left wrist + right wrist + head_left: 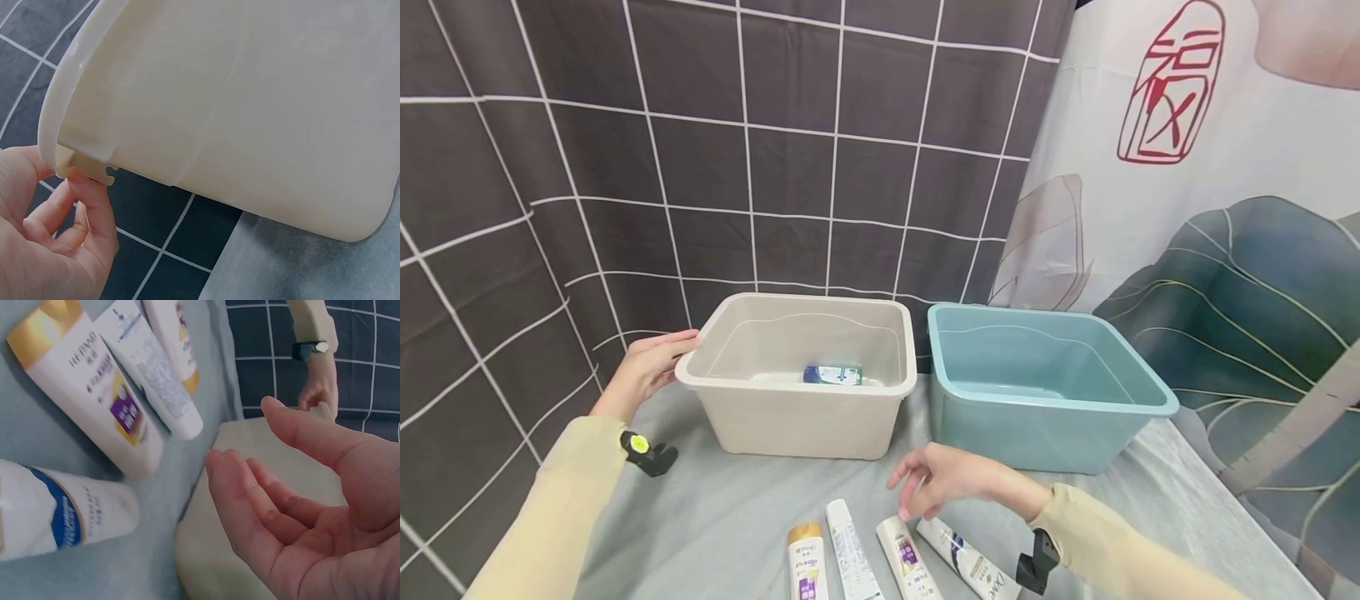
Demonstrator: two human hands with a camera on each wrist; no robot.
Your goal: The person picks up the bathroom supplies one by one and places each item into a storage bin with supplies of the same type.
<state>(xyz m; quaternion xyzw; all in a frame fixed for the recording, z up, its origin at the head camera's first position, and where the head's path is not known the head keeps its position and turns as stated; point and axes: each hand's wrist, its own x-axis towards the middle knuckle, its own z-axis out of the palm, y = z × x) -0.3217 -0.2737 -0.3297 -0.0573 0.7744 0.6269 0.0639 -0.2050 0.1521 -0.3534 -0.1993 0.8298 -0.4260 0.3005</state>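
Note:
In the head view my left hand [651, 367] is at the left end of a beige plastic bin [805, 421]. The left wrist view has that hand pinching the bin's rim [53, 119] between thumb and fingers. My right hand [943, 482] hovers with loosely bent fingers, and its palm is bare in the right wrist view. Below it lie a white bottle with a purple label [908, 560] and a white Dove tube [967, 560]. Left of these are a white tube [853, 554] and a gold-capped bottle [807, 567].
A small blue-and-white container [832, 375] lies inside the beige bin. To its right stands a blue-green bin [1037, 433]. Both are on a grey cloth [700, 533], before a dark gridded curtain [790, 167] and a printed white one [1075, 117].

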